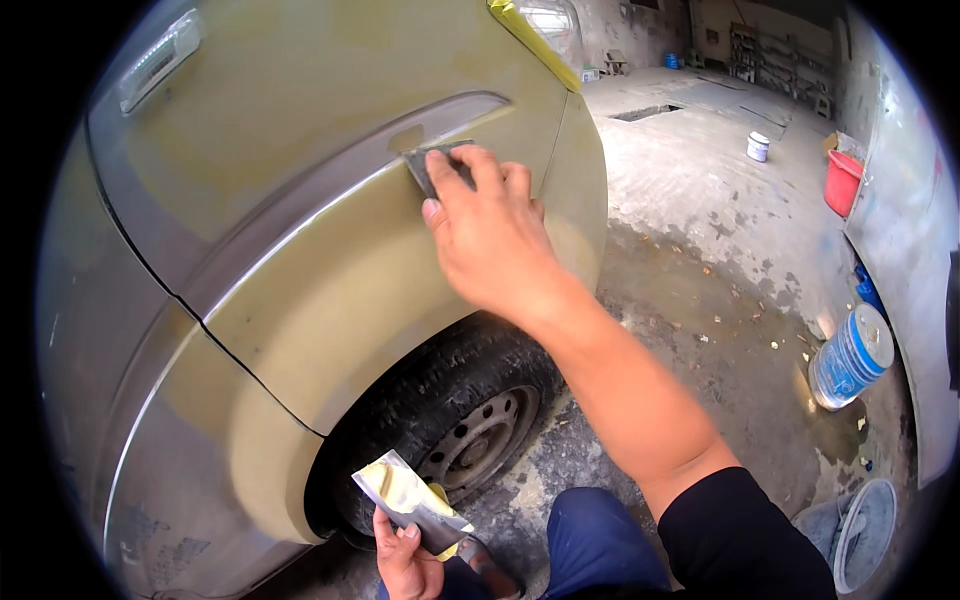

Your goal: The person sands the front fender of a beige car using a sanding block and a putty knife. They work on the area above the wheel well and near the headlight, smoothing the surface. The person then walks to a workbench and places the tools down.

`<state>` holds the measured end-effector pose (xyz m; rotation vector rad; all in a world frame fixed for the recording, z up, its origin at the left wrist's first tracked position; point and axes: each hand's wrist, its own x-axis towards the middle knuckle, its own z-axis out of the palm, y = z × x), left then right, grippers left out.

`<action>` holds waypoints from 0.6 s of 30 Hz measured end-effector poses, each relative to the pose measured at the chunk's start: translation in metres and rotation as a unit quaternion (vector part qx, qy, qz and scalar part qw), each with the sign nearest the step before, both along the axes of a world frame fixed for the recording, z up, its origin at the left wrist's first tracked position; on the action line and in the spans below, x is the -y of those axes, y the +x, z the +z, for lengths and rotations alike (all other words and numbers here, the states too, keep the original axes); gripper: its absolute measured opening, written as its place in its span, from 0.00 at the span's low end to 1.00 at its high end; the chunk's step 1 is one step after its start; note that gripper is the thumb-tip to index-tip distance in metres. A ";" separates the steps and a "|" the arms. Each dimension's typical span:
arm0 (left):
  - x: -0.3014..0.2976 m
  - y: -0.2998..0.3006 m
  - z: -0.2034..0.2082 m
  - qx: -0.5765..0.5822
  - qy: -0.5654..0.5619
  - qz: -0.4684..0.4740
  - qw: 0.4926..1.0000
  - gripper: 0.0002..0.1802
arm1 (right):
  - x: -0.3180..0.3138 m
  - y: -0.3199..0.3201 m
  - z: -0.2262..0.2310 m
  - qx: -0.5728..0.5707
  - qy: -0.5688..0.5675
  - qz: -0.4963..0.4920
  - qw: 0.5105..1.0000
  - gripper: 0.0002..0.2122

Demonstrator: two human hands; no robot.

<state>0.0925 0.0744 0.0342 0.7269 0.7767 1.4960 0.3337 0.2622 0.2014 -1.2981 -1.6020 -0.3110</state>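
Note:
My right hand (492, 225) presses a dark, flat putty spreader (417, 172) against the car's rear side panel (300, 340), at the raised crease above the wheel arch. Its fingers lie over the blade and the thumb is underneath. A small olive patch of putty (406, 139) shows just beyond the spreader's edge. Low in the view, my left hand (405, 562) grips a thin grey putty board (425, 520), thumb on top. Pale yellow putty (400, 487) is smeared over the board's upper part. The panel is dull olive and grey, with yellowish areas.
Below the arch is a black tyre (400, 410) on a steel wheel. Yellow tape (535, 45) edges the tail light. To the right stand a blue-and-white bucket (850, 357), a clear bucket (865, 535), a red bucket (843, 184) and a small white tub (758, 147) on wet, stained concrete.

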 end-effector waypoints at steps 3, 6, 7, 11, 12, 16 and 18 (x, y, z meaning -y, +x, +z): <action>-0.002 0.002 0.000 -0.006 0.002 -0.002 1.000 0.36 | 0.010 -0.010 -0.009 0.013 0.004 0.012 1.000 0.21; -0.003 0.006 0.003 -0.011 -0.001 -0.005 1.000 0.37 | 0.015 -0.010 -0.022 0.013 -0.006 0.035 0.999 0.21; -0.003 0.007 0.004 -0.012 -0.003 -0.006 1.000 0.37 | 0.016 -0.009 -0.026 0.012 -0.009 0.041 0.999 0.21; -0.008 0.009 -0.004 -0.005 -0.007 -0.015 1.000 0.37 | 0.025 -0.003 -0.042 0.015 -0.042 0.060 0.997 0.21; -0.008 0.008 -0.005 -0.003 -0.011 -0.016 1.000 0.37 | 0.029 -0.002 -0.045 0.011 -0.049 0.066 0.997 0.20; -0.006 0.009 -0.005 -0.003 -0.017 -0.020 1.000 0.38 | 0.045 -0.003 -0.055 -0.006 -0.090 0.078 0.993 0.19; -0.006 0.011 -0.005 0.019 -0.015 -0.020 1.000 0.36 | 0.051 -0.002 -0.063 -0.007 -0.090 0.078 0.993 0.19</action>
